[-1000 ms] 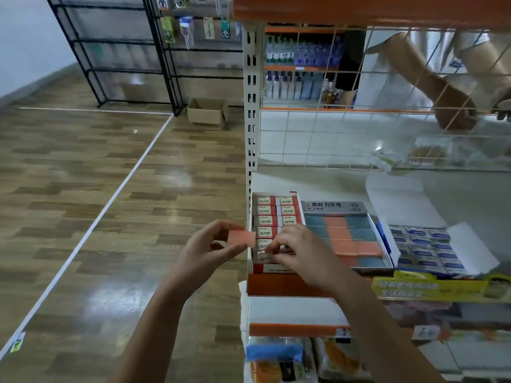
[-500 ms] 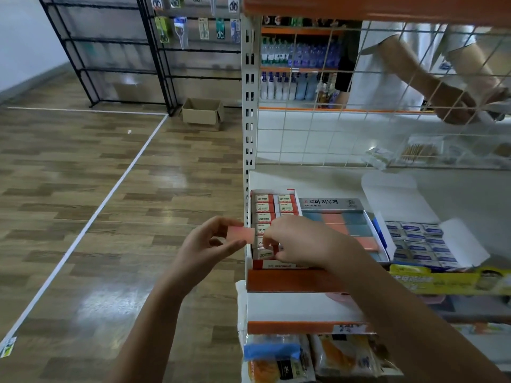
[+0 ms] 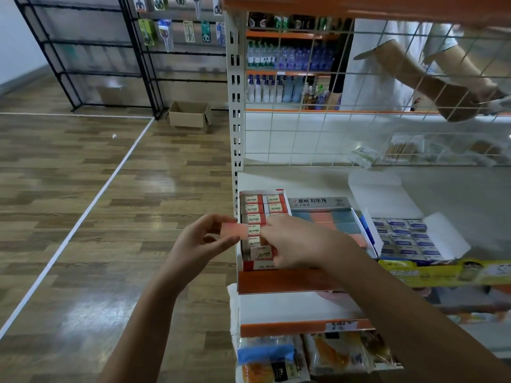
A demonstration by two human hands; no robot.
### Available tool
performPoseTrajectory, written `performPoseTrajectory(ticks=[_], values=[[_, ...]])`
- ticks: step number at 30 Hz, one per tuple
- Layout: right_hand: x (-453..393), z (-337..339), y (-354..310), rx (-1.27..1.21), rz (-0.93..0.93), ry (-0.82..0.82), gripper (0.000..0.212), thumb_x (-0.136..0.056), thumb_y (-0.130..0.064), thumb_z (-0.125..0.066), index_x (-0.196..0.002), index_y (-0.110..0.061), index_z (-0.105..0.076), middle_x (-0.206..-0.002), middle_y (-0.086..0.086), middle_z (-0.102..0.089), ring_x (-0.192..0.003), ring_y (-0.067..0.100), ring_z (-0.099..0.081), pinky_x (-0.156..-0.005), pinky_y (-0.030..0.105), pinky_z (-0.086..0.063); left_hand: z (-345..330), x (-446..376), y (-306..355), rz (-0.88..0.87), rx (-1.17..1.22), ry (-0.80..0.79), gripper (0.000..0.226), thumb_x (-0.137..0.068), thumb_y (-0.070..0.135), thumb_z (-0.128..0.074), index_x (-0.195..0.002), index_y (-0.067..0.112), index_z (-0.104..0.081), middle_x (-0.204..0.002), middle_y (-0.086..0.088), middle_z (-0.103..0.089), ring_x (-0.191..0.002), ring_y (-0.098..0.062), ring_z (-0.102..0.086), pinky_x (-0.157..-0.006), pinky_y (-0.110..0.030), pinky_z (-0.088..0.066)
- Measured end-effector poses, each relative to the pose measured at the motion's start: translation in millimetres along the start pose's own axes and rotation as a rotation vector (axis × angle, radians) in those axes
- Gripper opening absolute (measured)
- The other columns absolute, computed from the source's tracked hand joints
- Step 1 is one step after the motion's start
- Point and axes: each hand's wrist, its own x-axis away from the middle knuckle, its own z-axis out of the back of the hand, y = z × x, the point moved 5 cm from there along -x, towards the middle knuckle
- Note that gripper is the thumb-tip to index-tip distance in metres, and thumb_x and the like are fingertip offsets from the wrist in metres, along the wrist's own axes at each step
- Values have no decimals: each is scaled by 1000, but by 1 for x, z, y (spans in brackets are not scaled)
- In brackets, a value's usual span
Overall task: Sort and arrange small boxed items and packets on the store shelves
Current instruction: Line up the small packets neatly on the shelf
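Fingers of the left hand pinch one pink eraser beside the shelf; right hand fingers curl into the red eraser box. Three open boxes line it; wood floor left.

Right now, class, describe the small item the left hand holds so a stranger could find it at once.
Find the white shelf upright. Just left of the red eraser box at its foot, the left hand pinches a small eraser: alone outside the box, with a plain pink end.
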Motion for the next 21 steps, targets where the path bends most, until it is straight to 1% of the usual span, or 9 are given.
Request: performPoseTrajectory(ticks=[2, 4, 6, 9, 13, 16, 18, 19, 21], values=[[2, 0, 0, -31, -4, -6, 25, -89, -25, -57, -109, -9, -57, -106, 5, -52, -96, 17, -50, -82, 31, -49, 0, -2, -2, 4, 6, -10, 40, -68, 39, -67, -104, 23, -62, -99, 2, -67, -89, -12, -64, -74, -30, -54], [0, -2, 0, -59, -15, -10, 23, -91, -27, -54, -104, -9, -58, -102, 6, -58, -91, 18, -56, -80, 33, -50, -1, -4, -3, 2, 12, -22, 41, -69, 38, -66, -106, 22, -62, -101, 1, -67, -89, -13, -64, -73, -29, -53], [-3, -2, 4, -92, -37, -5, 22, -93, -27, -53, -103, -9, -60, -101, 6, -61, -89, 18, -58, -75, 29, -49, -2, -7, -4, -1, 16, -27, 41, -69, 37, -66, -107, 21, -62, -102, 0, -67, -90, -14, -64, -73, -29, -53], [-7, 1, 10, -194, -65, -25, 22, -91, -26, -59, -107, -11, -63, -105, 1, -63, -94, 14, -57, -72, 24, -42, -2, -10, -3, -9, 56, -31, 40, -69, 34, -67, -105, 20, -62, -100, -1, -67, -90, -15, -65, -73, -29, -54], [-8, 7, 17, -384, -57, -66, 25, -85, -28, -66, -107, -15, -66, -98, -6, -65, -83, 6, -57, -62, 15, -39, 2, -11, -3, -20, 77, -27, 35, -70, 30, -68, -103, 21, -63, -97, 5, -68, -87, -13, -65, -69, -25, -53], [-9, 9, 23, -481, -62, -40, 24, -85, -25, -67, -108, -19, -67, -100, -7, -68, -86, 2, -60, -67, 12, -43, 7, -12, -4, -30, 80, -17, 34, -71, 29, -68, -103, 21, -63, -98, 3, -68, -89, -15, -65, -72, -27, -53], [-9, 9, 26, -575, -71, -13, 20, -85, -22, -68, -105, -22, -67, -94, -13, -67, -80, -6, -58, -64, 8, -41, 11, -12, -5, -32, 92, -4, 33, -71, 27, -69, -103, 21, -64, -97, 3, -68, -89, -15, -65, -73, -26, -52], [-9, 8, 26, -610, -75, -5, 19, -84, -21, -68, -103, -23, -66, -93, -13, -66, -78, -8, -58, -64, 8, -40, 13, -12, -5, -32, 94, 2, 34, -71, 27, -69, -103, 21, -63, -97, 4, -68, -88, -14, -65, -72, -25, -52], [-10, 5, 25, -638, -72, 8, 17, -84, -20, -68, -100, -25, -66, -95, -10, -67, -81, -4, -59, -69, 13, -44, 16, -11, -5, -40, 93, 17, 34, -70, 26, -69, -103, 20, -63, -96, 4, -69, -87, -13, -65, -71, -22, -52]])
